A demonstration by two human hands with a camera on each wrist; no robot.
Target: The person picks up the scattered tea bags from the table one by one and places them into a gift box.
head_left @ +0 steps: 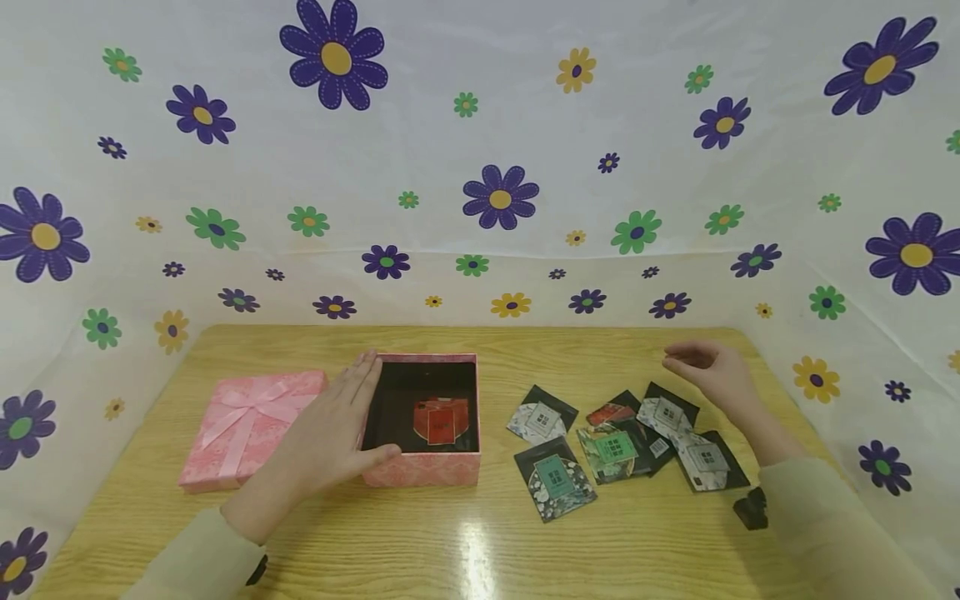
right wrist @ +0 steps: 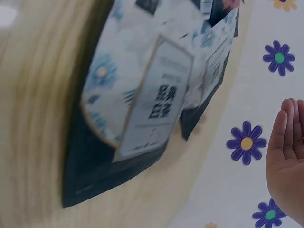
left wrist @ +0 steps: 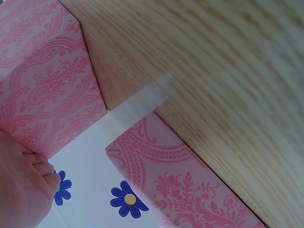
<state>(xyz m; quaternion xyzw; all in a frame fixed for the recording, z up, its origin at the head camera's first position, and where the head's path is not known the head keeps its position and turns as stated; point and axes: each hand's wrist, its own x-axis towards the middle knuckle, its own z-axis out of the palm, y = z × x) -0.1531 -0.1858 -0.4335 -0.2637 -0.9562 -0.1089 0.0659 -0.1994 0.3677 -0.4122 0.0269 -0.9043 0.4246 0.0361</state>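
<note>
My left hand (head_left: 322, 433) rests against the left side of an open pink patterned gift box (head_left: 420, 471), fingers straight along its wall and thumb at the front rim. Inside the dark box lies a black sachet with a red label (head_left: 441, 421). The left wrist view shows the hand (left wrist: 26, 185) touching the pink box wall (left wrist: 52, 80). Above the table at the right, my right hand (head_left: 716, 375) has loosely bent fingers and holds nothing. Just beside it lie a sachet with a grey label (head_left: 666, 411) and a similar sachet (head_left: 708, 461), also large in the right wrist view.
A pink lid with a ribbon bow (head_left: 251, 425) lies left of the box. Between box and right hand are a white-patterned sachet (head_left: 542, 415), a green-labelled sachet (head_left: 555, 479) and an overlapping pile (head_left: 613, 450). A flowered cloth (head_left: 420, 150) encloses the wooden table (head_left: 390, 542).
</note>
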